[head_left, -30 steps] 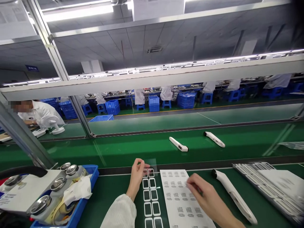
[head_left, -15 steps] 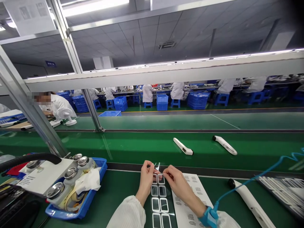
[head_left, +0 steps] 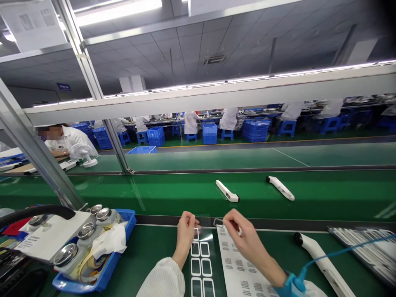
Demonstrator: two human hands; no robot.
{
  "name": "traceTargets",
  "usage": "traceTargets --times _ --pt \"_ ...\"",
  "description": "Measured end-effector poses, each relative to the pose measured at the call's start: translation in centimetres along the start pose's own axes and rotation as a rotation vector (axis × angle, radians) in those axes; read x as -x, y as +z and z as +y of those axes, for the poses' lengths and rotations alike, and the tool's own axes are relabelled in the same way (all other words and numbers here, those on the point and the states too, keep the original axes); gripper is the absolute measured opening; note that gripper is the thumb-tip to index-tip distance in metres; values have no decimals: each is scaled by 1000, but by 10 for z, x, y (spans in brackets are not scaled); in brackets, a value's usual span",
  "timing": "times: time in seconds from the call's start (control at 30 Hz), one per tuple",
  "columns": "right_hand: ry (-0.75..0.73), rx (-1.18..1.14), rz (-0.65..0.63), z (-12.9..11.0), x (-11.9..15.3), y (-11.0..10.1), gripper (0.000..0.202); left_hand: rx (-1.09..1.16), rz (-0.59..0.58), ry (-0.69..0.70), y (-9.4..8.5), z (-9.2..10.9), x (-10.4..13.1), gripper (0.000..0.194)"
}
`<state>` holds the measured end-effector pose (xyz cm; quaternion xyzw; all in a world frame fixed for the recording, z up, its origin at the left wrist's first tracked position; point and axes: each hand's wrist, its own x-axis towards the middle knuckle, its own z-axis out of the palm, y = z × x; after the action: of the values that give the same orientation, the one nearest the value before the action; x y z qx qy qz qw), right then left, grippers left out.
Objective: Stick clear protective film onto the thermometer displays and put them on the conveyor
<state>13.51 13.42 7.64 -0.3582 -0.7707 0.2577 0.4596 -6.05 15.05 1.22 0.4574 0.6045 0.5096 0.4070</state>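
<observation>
While our left hand (head_left: 185,234) pinches the clear sheet (head_left: 214,250), our right hand (head_left: 244,232) holds one detached rectangular frame (head_left: 218,222); several remain attached nearer.

Loose frame (head_left: 218,222) beside clear sheet (head_left: 201,266)

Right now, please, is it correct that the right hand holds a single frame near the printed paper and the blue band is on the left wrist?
Not quite: the head view shows the blue band on the wrist of the right hand, which does hold a single frame near the printed paper.
</observation>
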Motion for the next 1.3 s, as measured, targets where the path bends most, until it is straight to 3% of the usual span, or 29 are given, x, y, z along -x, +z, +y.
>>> traceTargets --times 0.2,0.33,0.5,0.6,0.7,0.83,0.9,1.0,1.07,1.17,1.3 --pt "59 -28 243 -9 -14 -66 26 -448 65 263 -7 10 -27 24" --pt "104 -54 352 -12 -14 -93 25 -673 -118 425 28 32 -73 22" --pt "129 -81 413 -13 -14 -101 24 -856 -393 563 88 53 -134 53" --pt "127 -112 412 -13 -16 -98 24 -912 -504 558 103 56 -152 27" --pt "117 -137 353 -16 -17 -90 27 -906 -503 490 96 58 -156 11" --pt "137 -163 260 -18 -17 -78 30 -754 -392 384 65 65 -131 10" --pt "154 -200 229 -16 -17 -74 31 -624 -343 319 48 68 -101 12" --pt "194 -274 177 -11 -17 -66 32 -402 -355 208 28 68 -35 19" --pt "225 -307 116 -9 -17 -59 33 -195 -399 126 22 66 11 20" --pt "250 -318 11 -9 -16 -46 34 348 -440 -90 21 63 62 24" --pt "267 -289 -52 -14 -13 -34 35 563 -394 -287 24 61 85 25"
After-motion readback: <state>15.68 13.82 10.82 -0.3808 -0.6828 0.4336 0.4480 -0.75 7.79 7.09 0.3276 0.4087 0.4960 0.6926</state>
